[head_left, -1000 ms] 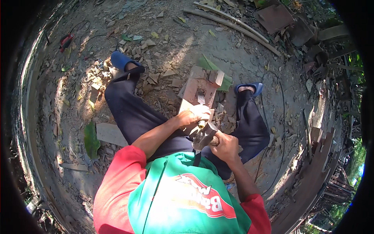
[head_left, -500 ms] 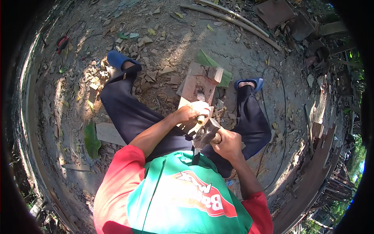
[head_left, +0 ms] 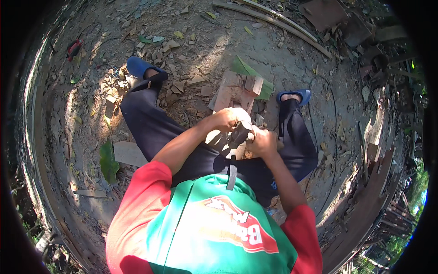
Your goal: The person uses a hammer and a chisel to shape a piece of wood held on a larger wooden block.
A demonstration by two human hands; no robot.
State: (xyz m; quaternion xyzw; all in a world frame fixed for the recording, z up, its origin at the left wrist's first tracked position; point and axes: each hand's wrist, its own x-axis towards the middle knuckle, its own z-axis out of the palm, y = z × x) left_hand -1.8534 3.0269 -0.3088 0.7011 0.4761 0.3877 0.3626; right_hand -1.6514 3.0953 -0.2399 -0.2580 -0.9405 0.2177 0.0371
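My left hand (head_left: 232,118) is closed around a chisel, which is almost wholly hidden now by the fingers and the hammer. It is over the near part of a pale wooden board (head_left: 223,98) that lies between my legs; a recess is cut in the board. A hammer (head_left: 238,135) with a dark metal head is in my right hand (head_left: 263,142), its fingers wrapped round the handle. The hammer head sits right against or just above the chisel's near end; I cannot tell if they touch. A wood block (head_left: 253,84) stands at the board's far end.
Wood offcuts (head_left: 173,86) and chips litter the dirt beyond my left leg. A green leaf (head_left: 248,68) shows past the board, another leaf (head_left: 108,162) at left. Long wooden strips (head_left: 273,23) lie far off. A black cable (head_left: 334,100) runs along the right.
The hammer has swung away from my body, onto the area of the chisel's end by my left hand. My left hand has shifted slightly farther away and still grips the chisel.
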